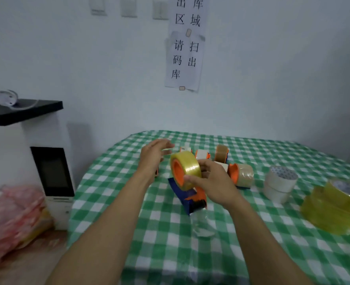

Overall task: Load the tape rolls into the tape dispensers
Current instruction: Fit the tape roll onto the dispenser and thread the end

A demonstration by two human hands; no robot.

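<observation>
A yellow tape roll (188,167) sits on the orange hub of a blue tape dispenser (183,197) at the middle of the green checked table (252,243). My right hand (213,183) grips that roll and dispenser from the right side. My left hand (154,156) hovers open just left of the roll, fingers spread, touching nothing I can see. A loose strip of clear tape (200,225) trails from the dispenser's front. Behind stand several loaded dispensers, one with a tan roll (243,174), one with a brown roll (221,154).
Two stacked white tape rolls (280,184) and a stack of yellow rolls (338,204) stand at the right. A white machine with a dark screen (54,171) and a pink plastic bag (14,214) are left of the table. The wall is close behind.
</observation>
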